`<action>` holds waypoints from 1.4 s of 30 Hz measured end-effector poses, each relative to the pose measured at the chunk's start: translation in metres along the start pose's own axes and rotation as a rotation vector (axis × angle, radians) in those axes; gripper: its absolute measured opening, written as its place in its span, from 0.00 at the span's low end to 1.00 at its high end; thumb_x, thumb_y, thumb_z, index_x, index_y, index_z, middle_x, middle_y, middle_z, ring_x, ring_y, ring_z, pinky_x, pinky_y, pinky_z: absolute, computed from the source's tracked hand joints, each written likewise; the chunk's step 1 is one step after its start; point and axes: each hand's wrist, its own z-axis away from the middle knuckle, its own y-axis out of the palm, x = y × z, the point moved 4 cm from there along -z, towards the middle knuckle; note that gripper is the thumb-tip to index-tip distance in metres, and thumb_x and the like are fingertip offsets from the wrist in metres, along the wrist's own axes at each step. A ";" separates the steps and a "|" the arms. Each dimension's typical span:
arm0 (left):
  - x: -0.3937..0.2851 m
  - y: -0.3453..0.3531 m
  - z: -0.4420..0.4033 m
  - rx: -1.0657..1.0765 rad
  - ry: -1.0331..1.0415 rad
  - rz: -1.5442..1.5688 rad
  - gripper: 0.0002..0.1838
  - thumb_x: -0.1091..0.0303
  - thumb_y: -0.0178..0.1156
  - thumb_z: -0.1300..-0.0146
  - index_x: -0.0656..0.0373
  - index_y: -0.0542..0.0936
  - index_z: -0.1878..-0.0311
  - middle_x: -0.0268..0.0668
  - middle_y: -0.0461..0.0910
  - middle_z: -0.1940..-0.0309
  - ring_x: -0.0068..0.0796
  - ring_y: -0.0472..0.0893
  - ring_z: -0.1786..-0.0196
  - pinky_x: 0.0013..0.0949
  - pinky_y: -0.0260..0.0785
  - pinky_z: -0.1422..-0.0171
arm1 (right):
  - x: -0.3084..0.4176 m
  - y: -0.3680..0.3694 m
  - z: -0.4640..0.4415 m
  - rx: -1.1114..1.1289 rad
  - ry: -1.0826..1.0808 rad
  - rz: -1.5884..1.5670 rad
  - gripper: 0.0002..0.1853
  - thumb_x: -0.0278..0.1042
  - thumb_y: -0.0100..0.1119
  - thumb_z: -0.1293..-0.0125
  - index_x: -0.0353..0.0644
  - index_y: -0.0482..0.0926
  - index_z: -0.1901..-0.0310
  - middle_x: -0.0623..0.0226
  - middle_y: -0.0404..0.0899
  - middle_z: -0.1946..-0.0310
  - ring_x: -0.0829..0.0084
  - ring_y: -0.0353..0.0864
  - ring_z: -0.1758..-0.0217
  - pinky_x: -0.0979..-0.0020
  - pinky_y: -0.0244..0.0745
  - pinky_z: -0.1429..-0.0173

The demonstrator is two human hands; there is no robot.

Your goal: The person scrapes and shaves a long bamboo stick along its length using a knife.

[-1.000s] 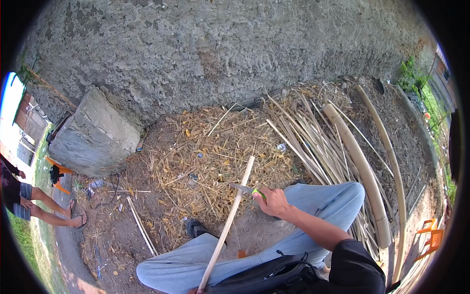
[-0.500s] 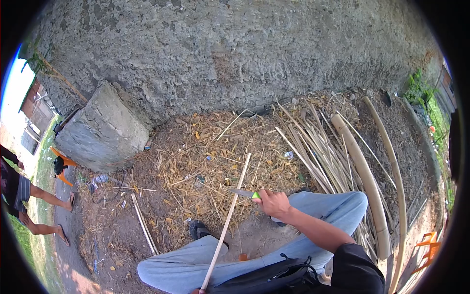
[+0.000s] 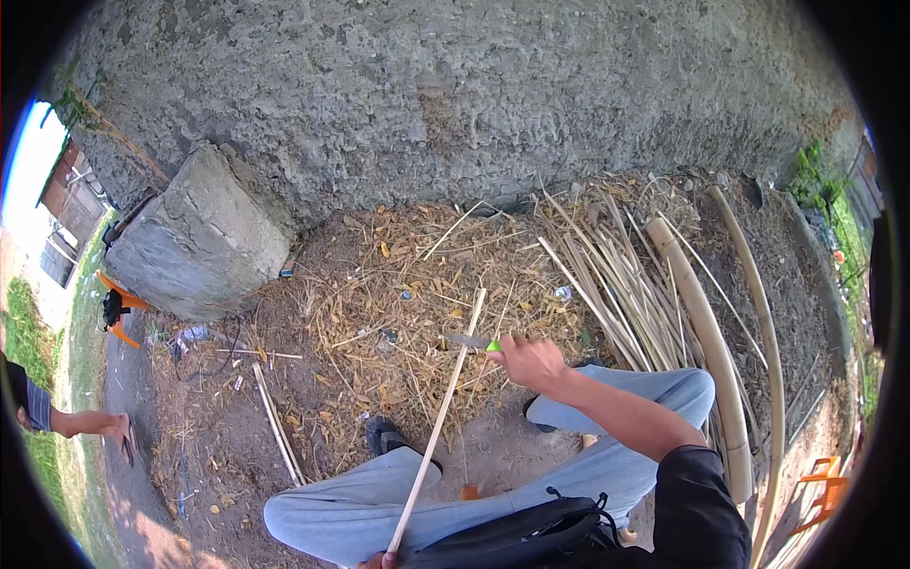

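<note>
My right hand [image 3: 532,363] is closed around the green handle of a knife [image 3: 468,339]. The blade points left and lies across a long, pale bamboo strip [image 3: 439,422] near its upper end. At the bottom edge my left hand [image 3: 381,561] shows only in part, its fingers wrapped round the strip's lower end. From there the strip slants up and away over my jeans [image 3: 360,512]. A black bag [image 3: 512,536] rests on my lap.
Split bamboo strips [image 3: 616,275] and thick bamboo poles [image 3: 701,351] lie to the right. A concrete block [image 3: 204,237] stands left, against a rough wall [image 3: 455,104]. Dry shavings [image 3: 408,313] cover the ground. At far left a person's leg [image 3: 90,425] shows near an orange chair [image 3: 118,308].
The knife and my right hand have shifted slightly up and to the left. The person on the left has moved farther toward the edge of view. The camera has tilted a little.
</note>
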 end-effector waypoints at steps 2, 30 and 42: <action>-0.012 -0.003 0.000 -0.080 0.088 0.030 0.29 0.48 0.41 0.19 0.64 0.83 0.61 0.52 0.78 0.76 0.49 0.75 0.72 0.48 0.67 0.65 | -0.043 0.003 -0.020 0.027 0.114 0.011 0.25 0.57 0.41 0.20 0.39 0.70 0.62 0.55 0.81 0.79 0.57 0.81 0.84 0.56 0.74 0.83; -0.021 -0.012 -0.002 -0.141 0.090 0.310 0.32 0.45 0.39 0.20 0.60 0.74 0.73 0.35 0.66 0.83 0.30 0.66 0.77 0.42 0.57 0.72 | -0.099 0.022 -0.058 0.209 0.485 0.037 0.27 0.54 0.35 0.18 0.36 0.74 0.57 0.56 0.82 0.79 0.57 0.85 0.76 0.55 0.79 0.72; -0.028 -0.007 -0.004 -0.157 0.097 0.361 0.27 0.52 0.45 0.20 0.61 0.72 0.73 0.32 0.64 0.82 0.25 0.63 0.75 0.39 0.55 0.73 | -0.019 -0.026 -0.024 -0.218 0.687 -0.968 0.28 0.54 0.39 0.18 0.37 0.78 0.64 0.71 0.68 0.81 0.78 0.65 0.77 0.68 0.63 0.69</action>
